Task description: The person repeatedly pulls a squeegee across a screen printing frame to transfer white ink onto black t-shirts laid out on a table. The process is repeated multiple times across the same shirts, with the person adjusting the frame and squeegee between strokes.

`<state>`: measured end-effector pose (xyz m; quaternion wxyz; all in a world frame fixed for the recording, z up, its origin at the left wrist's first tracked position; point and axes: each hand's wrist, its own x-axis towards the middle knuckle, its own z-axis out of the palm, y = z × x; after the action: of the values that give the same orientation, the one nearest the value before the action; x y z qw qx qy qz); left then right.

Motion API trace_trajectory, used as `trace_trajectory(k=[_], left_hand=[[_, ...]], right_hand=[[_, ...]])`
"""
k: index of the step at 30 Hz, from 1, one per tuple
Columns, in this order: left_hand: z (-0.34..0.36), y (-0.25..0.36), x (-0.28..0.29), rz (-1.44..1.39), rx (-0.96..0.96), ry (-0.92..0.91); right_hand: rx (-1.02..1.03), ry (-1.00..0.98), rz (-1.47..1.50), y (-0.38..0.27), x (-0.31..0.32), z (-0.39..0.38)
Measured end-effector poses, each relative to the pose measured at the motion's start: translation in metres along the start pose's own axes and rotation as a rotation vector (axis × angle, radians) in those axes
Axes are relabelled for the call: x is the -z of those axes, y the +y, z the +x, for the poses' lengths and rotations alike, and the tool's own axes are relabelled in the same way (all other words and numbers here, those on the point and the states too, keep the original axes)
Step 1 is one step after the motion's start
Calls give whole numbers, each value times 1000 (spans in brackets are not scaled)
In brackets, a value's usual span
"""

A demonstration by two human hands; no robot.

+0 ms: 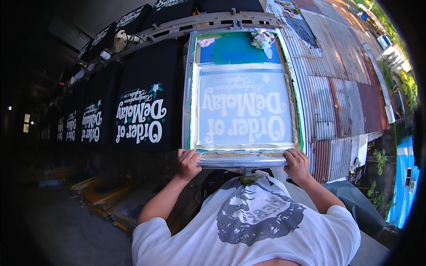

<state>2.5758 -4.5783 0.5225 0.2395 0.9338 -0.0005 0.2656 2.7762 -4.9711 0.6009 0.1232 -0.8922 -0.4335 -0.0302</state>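
Observation:
A screen printing frame [243,163] is in front of me, its near edge gripped at both corners. My left hand [189,164] is closed around the near left corner. At the near right corner, my right hand [297,164] is wrapped over the same edge. The pale mesh [244,106] carries upside-down lettering. Beyond it lies a blue and green band [233,51] with a crumpled stained rag [263,41] at its right and a smaller pinkish rag [206,42] at its left. What lies beneath the screen is mostly hidden.
Black shirts [144,99] with white and green prints stand in a row to the left. A slotted rail [213,20] runs along the far side, with a pale tool [120,41] near it. Wooden frames [95,195] are stacked low left. Corrugated roofing [339,102] spreads out at right.

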Motion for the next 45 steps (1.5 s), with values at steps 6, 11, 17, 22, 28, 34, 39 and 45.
trace_trajectory(k=[6, 11, 17, 22, 28, 34, 39, 45], left_hand=[[46, -49, -34, 45, -64, 45], [126, -111, -77, 85, -100, 135], [221, -177, -118, 118, -109, 204], [265, -194, -121, 113, -34, 188], [312, -210, -106, 142, 71, 89], [288, -211, -130, 132, 111, 147], [225, -167, -113, 98, 77, 170], [107, -76, -63, 29, 59, 113]], right_hand=[[13, 127, -57, 33, -31, 51], [25, 237, -111, 81, -60, 137], [59, 290, -173, 141, -80, 249], [-167, -83, -225, 168, -62, 314], [-211, -137, -232, 161, -30, 356], [-210, -138, -238, 161, -47, 354], [-213, -187, -225, 136, -40, 285], [-188, -158, -138, 77, -25, 137]])
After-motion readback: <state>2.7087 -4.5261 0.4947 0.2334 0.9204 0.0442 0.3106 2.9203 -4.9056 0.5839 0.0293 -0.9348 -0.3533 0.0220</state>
